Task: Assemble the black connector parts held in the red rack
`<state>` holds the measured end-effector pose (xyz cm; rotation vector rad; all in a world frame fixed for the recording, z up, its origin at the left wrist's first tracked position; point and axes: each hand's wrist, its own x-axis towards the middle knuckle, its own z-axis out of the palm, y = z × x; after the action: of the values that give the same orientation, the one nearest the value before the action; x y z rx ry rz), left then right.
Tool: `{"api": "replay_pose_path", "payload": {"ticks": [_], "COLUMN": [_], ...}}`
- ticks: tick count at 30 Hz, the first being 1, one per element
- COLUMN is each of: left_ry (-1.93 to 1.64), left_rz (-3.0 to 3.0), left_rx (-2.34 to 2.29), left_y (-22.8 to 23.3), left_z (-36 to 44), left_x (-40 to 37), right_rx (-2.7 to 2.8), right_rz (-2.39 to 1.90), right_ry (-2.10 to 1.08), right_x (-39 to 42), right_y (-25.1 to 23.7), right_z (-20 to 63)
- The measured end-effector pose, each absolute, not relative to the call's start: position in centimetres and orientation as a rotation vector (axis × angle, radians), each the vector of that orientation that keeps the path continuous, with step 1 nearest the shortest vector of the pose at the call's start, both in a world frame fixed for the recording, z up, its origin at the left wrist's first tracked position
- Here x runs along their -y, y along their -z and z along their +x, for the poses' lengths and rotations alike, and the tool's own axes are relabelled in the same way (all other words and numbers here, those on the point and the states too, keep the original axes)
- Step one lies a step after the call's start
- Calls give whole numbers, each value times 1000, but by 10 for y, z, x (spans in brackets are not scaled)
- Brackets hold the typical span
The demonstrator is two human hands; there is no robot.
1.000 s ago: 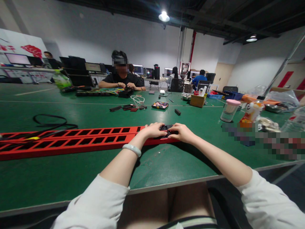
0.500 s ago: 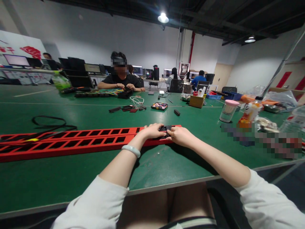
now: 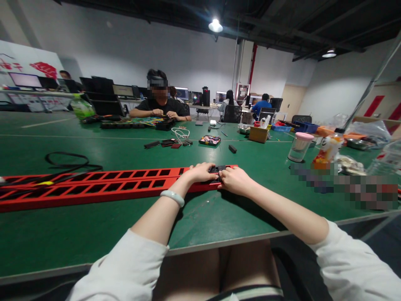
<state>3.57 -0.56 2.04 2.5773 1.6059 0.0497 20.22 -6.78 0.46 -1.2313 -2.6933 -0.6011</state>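
A long red slotted frame (image 3: pixel 171 183) lies across the table in front of me, with a black part (image 3: pixel 215 169) set in its right end. Over that end, my left hand (image 3: pixel 200 172) curls its fingers round the frame, the fingertips against the black part's left side. Closed fingers of my right hand (image 3: pixel 234 179) pinch at the right side of the black part. Both hands partly cover it, so its exact shape and seating are hidden.
A black cable (image 3: pixel 67 161) with a yellow band lies over the frame's left. Beyond are a small tray (image 3: pixel 209 140), dark loose pieces (image 3: pixel 169 143) and a white cord. A pink-lidded cup (image 3: pixel 299 148) and a bottle (image 3: pixel 328 150) stand right. A co-worker (image 3: pixel 159 106) sits opposite.
My right hand has shifted slightly, its fingers now curled lower at the black part's right side. My left hand stays in place on the frame.
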Motion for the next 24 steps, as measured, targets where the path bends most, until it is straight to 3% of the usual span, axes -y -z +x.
{"api": "replay_pose_path", "payload": {"ticks": [8,17,24], "left_ry": [-48,-25,-63], "left_rz": [2578,2551,2562], "left_rx": [-1596,-1630,-1591], "left_y": [-22,-25,-21], "left_z": [35,35,35], "left_x": [6,12,9], "right_rx": [2690,2399,2119], "right_rz": [-1178,-1140,-1144], "right_ry": [543,58,-81], "right_x": [66,48,37], "right_y": [-2,-1,11], "right_z": [199,230,230]}}
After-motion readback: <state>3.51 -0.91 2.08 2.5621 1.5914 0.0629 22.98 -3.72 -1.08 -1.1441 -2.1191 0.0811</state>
